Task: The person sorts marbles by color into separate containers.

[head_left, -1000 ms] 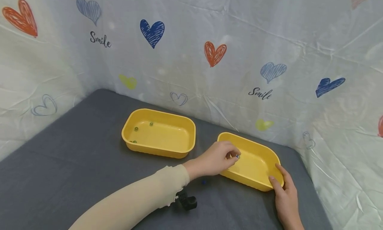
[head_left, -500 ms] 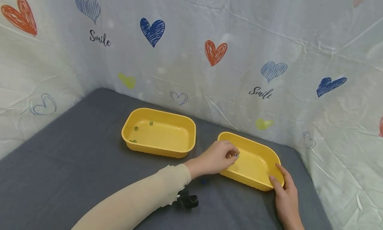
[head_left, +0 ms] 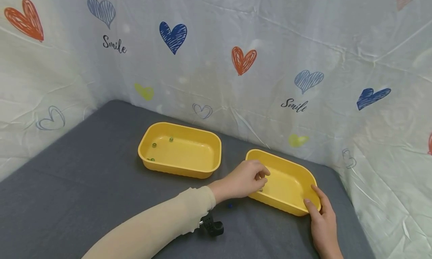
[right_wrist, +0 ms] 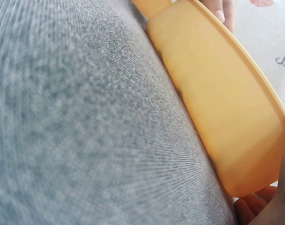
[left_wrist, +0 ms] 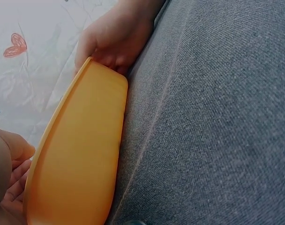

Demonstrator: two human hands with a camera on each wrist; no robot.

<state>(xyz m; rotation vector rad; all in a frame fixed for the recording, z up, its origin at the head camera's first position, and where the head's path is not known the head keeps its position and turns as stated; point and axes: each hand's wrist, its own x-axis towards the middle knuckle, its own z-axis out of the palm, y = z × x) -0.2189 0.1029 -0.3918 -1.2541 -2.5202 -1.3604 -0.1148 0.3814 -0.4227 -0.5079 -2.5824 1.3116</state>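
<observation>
My left hand (head_left: pixel 248 178) hovers over the near left part of the right-hand yellow tray (head_left: pixel 293 171). A gap shows between its thumb and bent forefinger, with nothing visible in it. Just below the thumb, a small marble (head_left: pixel 260 189) lies inside that tray, partly hidden. My right hand (head_left: pixel 324 219) grips the tray's right end, thumb over the rim and fingers around the outer wall. Both wrist views show the tray's side, with the left hand (left_wrist: pixel 11 173) at its rim and the right hand (right_wrist: pixel 259 206) at its end.
Another yellow tray (head_left: pixel 189 171) stands to the left, holding several green marbles (head_left: pixel 154 145). A small blue marble (head_left: pixel 230 205) rests on the grey cloth (head_left: pixel 101 184) before the right-hand tray. A black wrist mount (head_left: pixel 213 228) hangs under the left sleeve. Heart-printed white cloth (head_left: pixel 209 64) hangs behind.
A bluish marble pinched in my left fingertips has been let go; a marble now shows in the tray below the thumb. My right hand has stayed on the tray.
</observation>
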